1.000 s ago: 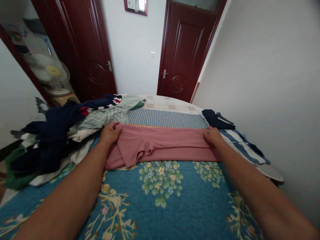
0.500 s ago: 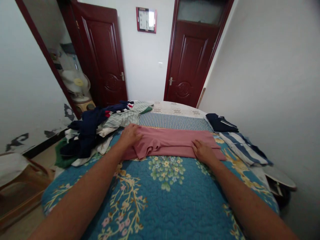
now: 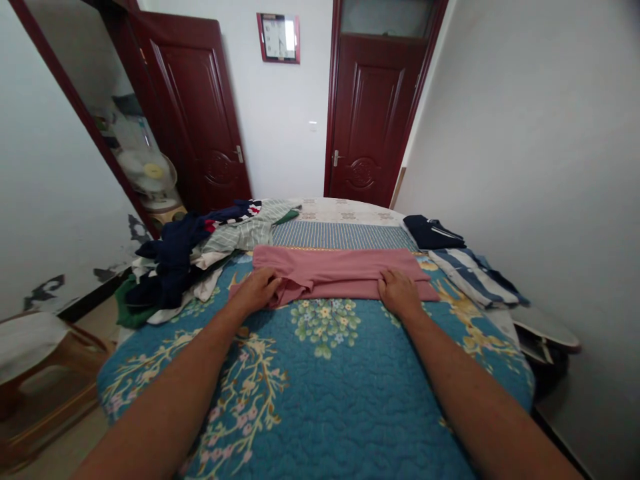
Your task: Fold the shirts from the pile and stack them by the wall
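A pair of pink trousers (image 3: 340,267) lies folded lengthwise across the table, one leg over the other, with the crotch bunched at the left. My left hand (image 3: 257,288) is closed on the cloth beside that bunched part, at the waist end. Toward the hems, my right hand (image 3: 400,292) has its fingers curled onto the near edge of the upper leg. Both hands touch the trousers, which stay flat on the blue floral quilted cover (image 3: 345,393).
A loose heap of clothes (image 3: 175,260) lies at the left edge. At the right are a folded navy garment (image 3: 433,232) and a folded blue-and-white striped garment (image 3: 475,275). A wooden stool (image 3: 55,353) stands at lower left, with a round-topped item (image 3: 547,330) at right.
My left hand has moved from the far edge of the trousers' waist end down toward the near side by the crotch. My right hand stays on the upper leg. The view has shifted slightly.
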The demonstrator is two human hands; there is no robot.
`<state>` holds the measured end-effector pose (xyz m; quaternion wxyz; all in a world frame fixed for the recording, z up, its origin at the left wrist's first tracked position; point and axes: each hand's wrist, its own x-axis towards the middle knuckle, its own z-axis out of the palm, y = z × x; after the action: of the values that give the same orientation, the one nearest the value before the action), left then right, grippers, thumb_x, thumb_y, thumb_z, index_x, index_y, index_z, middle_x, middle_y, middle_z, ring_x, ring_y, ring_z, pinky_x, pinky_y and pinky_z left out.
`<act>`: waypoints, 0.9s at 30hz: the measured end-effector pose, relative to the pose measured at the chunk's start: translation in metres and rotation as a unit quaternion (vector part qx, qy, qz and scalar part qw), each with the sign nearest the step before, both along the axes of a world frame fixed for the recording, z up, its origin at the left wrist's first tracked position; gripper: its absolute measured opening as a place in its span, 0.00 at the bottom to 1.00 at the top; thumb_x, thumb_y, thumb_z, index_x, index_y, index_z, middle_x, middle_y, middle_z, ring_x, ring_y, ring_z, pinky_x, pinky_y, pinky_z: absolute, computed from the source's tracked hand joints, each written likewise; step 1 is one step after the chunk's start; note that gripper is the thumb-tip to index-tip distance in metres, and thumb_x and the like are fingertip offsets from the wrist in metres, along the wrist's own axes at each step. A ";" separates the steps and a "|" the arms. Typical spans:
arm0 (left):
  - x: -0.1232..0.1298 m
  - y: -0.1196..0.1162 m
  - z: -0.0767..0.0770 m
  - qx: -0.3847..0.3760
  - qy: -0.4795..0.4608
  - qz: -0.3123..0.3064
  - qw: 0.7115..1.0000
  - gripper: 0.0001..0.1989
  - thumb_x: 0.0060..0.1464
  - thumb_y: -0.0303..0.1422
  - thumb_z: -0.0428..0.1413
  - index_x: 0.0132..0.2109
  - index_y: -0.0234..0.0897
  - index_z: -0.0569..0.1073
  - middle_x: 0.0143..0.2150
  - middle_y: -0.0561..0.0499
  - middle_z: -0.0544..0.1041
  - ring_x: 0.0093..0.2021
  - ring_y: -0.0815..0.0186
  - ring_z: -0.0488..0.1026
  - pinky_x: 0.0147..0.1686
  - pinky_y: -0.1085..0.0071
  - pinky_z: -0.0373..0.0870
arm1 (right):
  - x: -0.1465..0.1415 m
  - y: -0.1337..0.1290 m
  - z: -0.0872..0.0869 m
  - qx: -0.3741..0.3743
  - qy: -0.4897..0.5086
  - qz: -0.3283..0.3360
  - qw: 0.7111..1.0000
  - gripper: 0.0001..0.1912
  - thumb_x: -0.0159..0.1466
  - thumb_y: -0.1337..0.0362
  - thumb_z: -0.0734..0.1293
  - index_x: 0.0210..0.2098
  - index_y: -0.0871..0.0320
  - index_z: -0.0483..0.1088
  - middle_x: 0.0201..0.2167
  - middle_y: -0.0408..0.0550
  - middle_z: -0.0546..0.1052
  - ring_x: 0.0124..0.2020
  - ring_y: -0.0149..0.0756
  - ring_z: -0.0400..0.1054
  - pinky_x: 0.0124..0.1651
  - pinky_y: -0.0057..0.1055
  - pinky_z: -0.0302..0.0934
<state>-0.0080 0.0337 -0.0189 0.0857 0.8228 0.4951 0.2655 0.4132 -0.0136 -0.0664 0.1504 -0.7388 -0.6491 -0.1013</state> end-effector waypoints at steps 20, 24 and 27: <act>0.008 -0.020 -0.008 0.019 0.127 -0.049 0.991 0.25 0.52 0.24 0.56 0.58 0.37 0.77 0.54 0.40 0.81 0.55 0.51 0.77 0.57 0.57 0.70 | -0.003 0.003 0.004 0.051 -0.009 0.047 0.998 0.18 0.72 0.63 0.63 0.58 0.59 0.75 0.57 0.62 0.79 0.60 0.51 0.70 0.64 0.46 0.59; 0.009 -0.019 -0.002 0.016 0.119 -0.035 0.992 0.13 0.55 0.25 0.54 0.44 0.37 0.80 0.44 0.41 0.82 0.47 0.52 0.78 0.51 0.58 0.72 | -0.041 -0.006 0.012 0.122 0.012 0.191 0.974 0.22 0.71 0.66 0.63 0.63 0.61 0.72 0.62 0.63 0.76 0.63 0.51 0.68 0.69 0.48 0.58; 0.010 -0.017 -0.002 0.037 0.052 -0.041 0.997 0.15 0.56 0.25 0.53 0.47 0.37 0.80 0.46 0.41 0.83 0.49 0.53 0.78 0.53 0.58 0.73 | -0.095 -0.013 0.022 0.115 0.042 0.286 0.950 0.25 0.71 0.64 0.64 0.66 0.59 0.70 0.66 0.61 0.74 0.66 0.50 0.65 0.71 0.47 0.57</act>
<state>0.0024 0.0163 -0.0212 0.0397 0.8577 0.4546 0.2368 0.3186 -0.0268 -0.0446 0.2848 -0.5030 -0.8103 -0.0968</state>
